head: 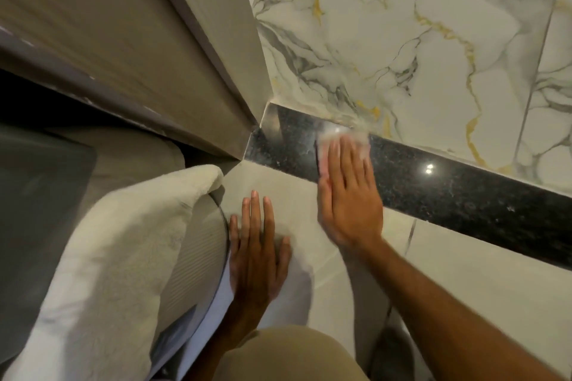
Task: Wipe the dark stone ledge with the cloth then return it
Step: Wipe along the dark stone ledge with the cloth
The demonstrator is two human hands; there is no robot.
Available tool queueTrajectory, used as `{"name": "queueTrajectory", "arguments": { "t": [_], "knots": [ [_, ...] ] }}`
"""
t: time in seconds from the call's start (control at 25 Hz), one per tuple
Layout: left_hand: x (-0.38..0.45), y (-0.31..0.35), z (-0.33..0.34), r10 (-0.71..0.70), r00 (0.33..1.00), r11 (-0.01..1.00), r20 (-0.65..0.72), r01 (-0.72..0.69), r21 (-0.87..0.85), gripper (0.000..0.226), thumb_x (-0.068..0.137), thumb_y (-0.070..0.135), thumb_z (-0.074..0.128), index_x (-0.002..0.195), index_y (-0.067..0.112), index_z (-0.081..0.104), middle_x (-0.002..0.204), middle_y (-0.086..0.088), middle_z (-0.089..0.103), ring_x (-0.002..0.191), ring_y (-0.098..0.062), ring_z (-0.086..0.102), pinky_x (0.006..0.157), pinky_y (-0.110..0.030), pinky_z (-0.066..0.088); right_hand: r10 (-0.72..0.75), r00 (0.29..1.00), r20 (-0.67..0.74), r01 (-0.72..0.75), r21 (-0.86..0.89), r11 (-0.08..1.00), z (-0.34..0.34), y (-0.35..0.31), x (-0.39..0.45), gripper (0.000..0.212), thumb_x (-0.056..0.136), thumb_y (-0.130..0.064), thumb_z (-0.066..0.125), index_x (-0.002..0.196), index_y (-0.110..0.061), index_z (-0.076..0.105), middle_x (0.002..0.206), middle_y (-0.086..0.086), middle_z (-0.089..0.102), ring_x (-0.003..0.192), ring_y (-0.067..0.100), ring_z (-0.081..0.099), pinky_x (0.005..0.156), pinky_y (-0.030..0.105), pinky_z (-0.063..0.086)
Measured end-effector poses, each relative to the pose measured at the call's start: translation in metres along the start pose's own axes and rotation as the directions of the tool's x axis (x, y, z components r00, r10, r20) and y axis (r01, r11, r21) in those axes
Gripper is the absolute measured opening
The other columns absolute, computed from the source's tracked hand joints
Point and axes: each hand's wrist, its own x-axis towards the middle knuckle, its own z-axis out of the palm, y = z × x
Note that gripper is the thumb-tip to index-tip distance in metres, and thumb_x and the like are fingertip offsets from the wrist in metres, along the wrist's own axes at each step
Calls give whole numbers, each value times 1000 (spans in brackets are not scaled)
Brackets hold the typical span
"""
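The dark speckled stone ledge (439, 195) runs diagonally from the centre to the right edge, under a marble wall. My right hand (349, 195) lies flat across the ledge's left part, fingers pressing a pale, blurred cloth (337, 136) against the stone near the wall. Only the cloth's far edge shows beyond the fingertips. My left hand (257, 254) rests flat and spread on the beige surface below the ledge, holding nothing.
White marble tiles with gold and grey veins (418, 40) rise behind the ledge. A beige panel (185, 40) meets the ledge's left end. A white towel (123, 241) hangs at lower left beside a ribbed round object (198, 257). My knee (288, 356) is at the bottom.
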Motion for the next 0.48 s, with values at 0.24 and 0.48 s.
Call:
{"name": "queueTrajectory", "arguments": {
  "t": [0.24, 0.48],
  "knots": [
    [6, 3, 1, 4, 1000, 1000, -8, -4, -1, 70, 115, 47, 19, 168, 4, 32, 177, -24, 26, 164, -40, 28, 132, -62, 32, -46, 999, 0, 46, 31, 998, 9, -12, 6, 67, 118, -39, 22, 177, -13, 4, 188, 8, -1, 176, 22, -2, 144, 50, 14],
    [9, 2, -3, 25, 1000, 999, -7, -24, 42, 70, 113, 46, 30, 168, 3, 32, 177, -25, 25, 164, -40, 27, 132, -62, 32, -58, 998, -38, 60, 56, 997, 11, 0, -37, 67, 116, -40, 35, 175, -11, 24, 184, 8, 20, 173, 24, 18, 143, 47, 19]
  ]
}}
